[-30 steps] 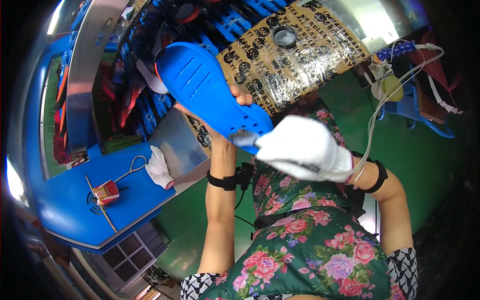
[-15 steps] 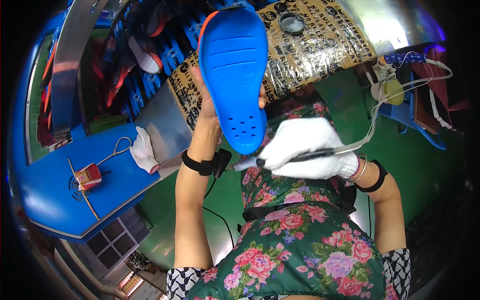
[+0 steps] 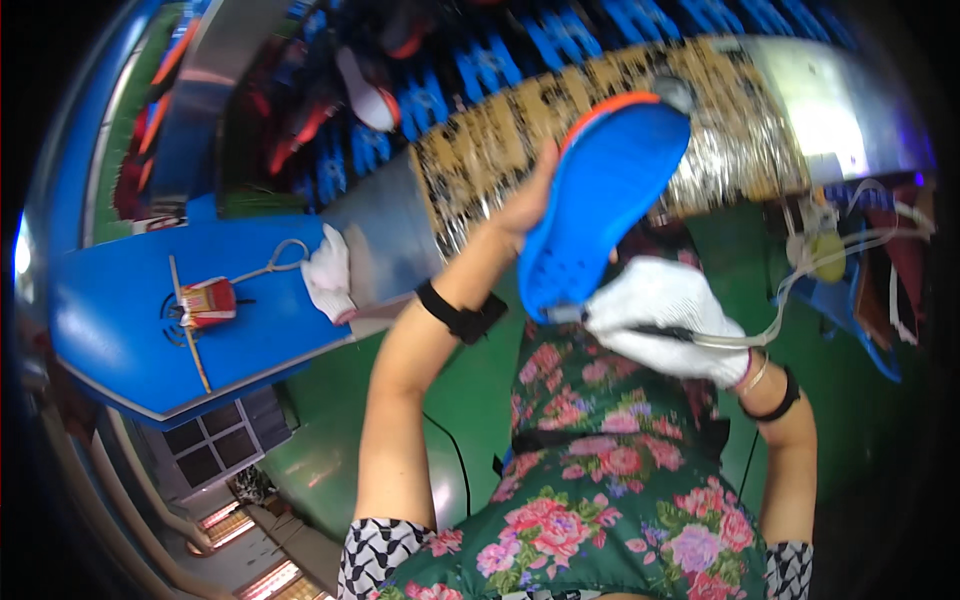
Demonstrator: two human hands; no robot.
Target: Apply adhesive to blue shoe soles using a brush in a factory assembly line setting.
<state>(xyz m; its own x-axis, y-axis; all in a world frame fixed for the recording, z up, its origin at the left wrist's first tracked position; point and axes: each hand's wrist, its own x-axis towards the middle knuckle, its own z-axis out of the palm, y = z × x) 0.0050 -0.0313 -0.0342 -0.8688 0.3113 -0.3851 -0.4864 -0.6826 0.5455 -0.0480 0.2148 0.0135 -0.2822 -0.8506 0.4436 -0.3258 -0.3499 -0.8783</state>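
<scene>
My bare left hand (image 3: pixel 525 208) grips a blue shoe insole (image 3: pixel 608 190) with an orange edge along its toe end. It is held tilted, toe to the upper right, and the small holes in its heel face me. The far fingers are mostly hidden behind it. My right hand (image 3: pixel 665 308), in a white knit glove, is closed around a pen-like tool (image 3: pixel 668 331) with a dark handle and a pale hose. Its tip lies at the heel end of the insole; blur hides whether they touch.
A metal bench carries a printed paper covering (image 3: pixel 520 130) with a round dish (image 3: pixel 675 95) on it. Beyond run blue racks with insoles (image 3: pixel 368 95). On the blue table (image 3: pixel 110 330) at left lie a white glove (image 3: pixel 328 275), a red box (image 3: pixel 208 302) and a stick.
The insole has moved right and tipped, its toe swinging to the upper right. The tool's tip, earlier left of the heel and apart from it, is now at the heel end. The view has shifted.
</scene>
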